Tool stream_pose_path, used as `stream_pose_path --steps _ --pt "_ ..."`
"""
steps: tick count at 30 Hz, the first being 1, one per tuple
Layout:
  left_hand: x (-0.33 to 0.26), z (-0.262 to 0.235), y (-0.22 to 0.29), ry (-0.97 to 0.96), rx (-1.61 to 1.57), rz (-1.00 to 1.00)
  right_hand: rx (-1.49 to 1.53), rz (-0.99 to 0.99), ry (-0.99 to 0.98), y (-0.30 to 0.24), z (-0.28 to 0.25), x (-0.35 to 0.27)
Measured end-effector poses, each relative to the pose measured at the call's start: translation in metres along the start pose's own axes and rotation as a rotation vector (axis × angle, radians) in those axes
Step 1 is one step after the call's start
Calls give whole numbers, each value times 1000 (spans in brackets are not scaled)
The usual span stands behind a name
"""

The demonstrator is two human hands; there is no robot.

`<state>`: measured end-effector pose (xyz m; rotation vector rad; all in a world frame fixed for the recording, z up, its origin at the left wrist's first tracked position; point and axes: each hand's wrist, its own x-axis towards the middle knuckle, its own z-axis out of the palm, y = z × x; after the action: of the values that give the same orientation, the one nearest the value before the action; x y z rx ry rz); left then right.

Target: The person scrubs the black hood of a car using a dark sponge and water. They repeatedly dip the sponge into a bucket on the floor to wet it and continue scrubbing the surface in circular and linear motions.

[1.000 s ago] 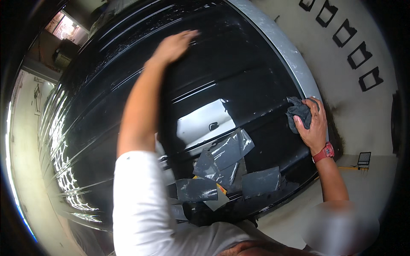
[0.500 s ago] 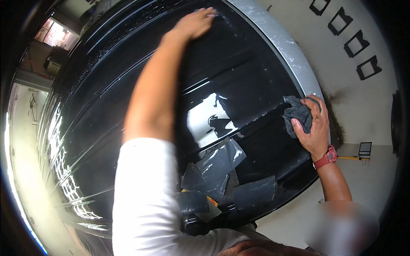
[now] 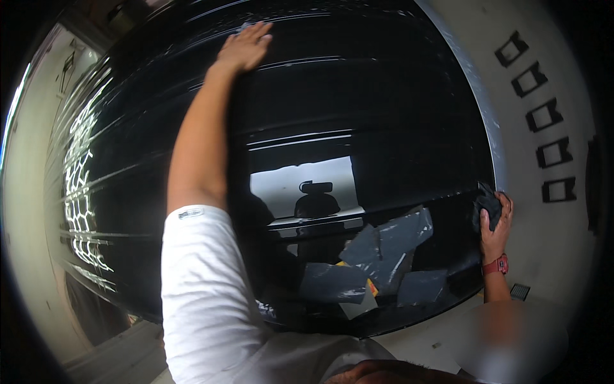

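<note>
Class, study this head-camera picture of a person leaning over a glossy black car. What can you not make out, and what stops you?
- Left hand: whether it holds anything; only its back shows.
- Dark cloth: mostly covered by the right hand.
- Grey sheets behind the glass: kind unclear under reflections.
- Lower right, beyond the red watch: blurred.

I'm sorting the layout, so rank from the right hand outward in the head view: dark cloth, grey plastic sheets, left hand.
1. Dark cloth: gripped in the right hand.
2. Grey plastic sheets: behind the glass, to its left.
3. Left hand: far up the black car.
</note>
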<state>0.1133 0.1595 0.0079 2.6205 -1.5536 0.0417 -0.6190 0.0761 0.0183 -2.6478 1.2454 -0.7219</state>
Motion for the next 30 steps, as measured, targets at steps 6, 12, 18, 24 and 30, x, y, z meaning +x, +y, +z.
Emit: stream_pose_path --steps 6,12,18,24,30 --pt "-71 -21 -154 13 3 -481 -72 -8 -19 1 -1 -2" --pt "-9 -11 22 0 3 -127 -61 19 0 -11 -7 -5" --pt "6 4 171 50 -92 317 -37 -57 33 -14 6 16" --pt "-117 -39 -69 156 -273 -87 -63 -12 44 -2 -6 -5" --pt "-156 -44 -102 227 -363 -159 -21 -16 51 -25 -3 7"
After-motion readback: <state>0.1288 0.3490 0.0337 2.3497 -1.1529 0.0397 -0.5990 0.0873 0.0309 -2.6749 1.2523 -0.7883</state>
